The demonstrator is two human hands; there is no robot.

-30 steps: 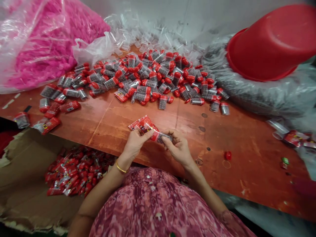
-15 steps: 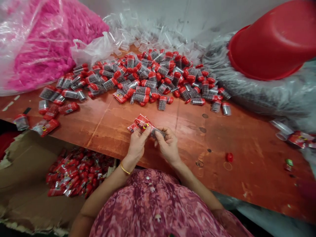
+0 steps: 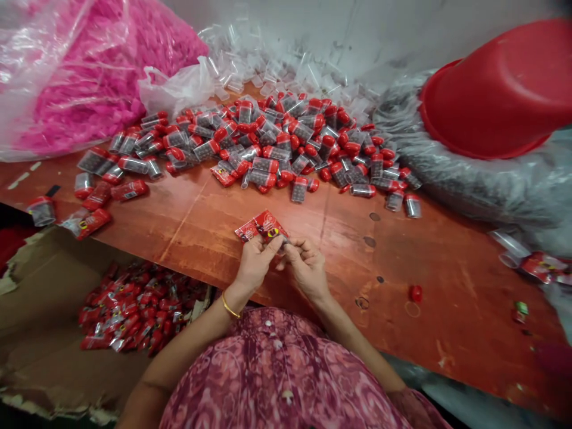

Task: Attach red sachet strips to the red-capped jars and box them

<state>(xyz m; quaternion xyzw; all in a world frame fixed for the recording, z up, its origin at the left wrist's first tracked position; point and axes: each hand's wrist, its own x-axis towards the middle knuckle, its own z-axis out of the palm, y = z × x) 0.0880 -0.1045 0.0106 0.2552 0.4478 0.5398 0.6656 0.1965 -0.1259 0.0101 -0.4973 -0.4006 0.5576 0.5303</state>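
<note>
Both hands are held together low over the near edge of the worktop. The forearms are angled inward from the body, the wrists are bent and the fingers curled. A red printed foil sachet (image 3: 263, 227) is pinched between the hands, held just above the wood, with its lower end hidden by the fingers. The left hand (image 3: 254, 265) is marked by a thin gold bangle (image 3: 230, 308) at the wrist, and its thumb is laid up against the sachet. The right hand (image 3: 306, 268) is turned inward, and its fingertips (image 3: 290, 250) meet the sachet from the right. A pink patterned garment (image 3: 277, 369) is seen below the arms.

A wide heap of clear plastic tubes with red caps (image 3: 268, 149) is spread across the orange-brown wooden worktop (image 3: 451, 286), well apart from the hands and ahead of them. Loose clear plastic tubes without caps (image 3: 277, 77) are piled behind the heap. A bulging clear sack of pink items (image 3: 89, 77) is seen at far left. A red plastic basin (image 3: 496, 89) lies tilted and upside down on a grey plastic sack (image 3: 469, 185) at right. A small red cap (image 3: 416, 293) lies to the right of the hands. An open cardboard box (image 3: 40, 298) holding a mass of red sachets (image 3: 143, 310) is placed below the worktop edge, beside the left forearm.
</note>
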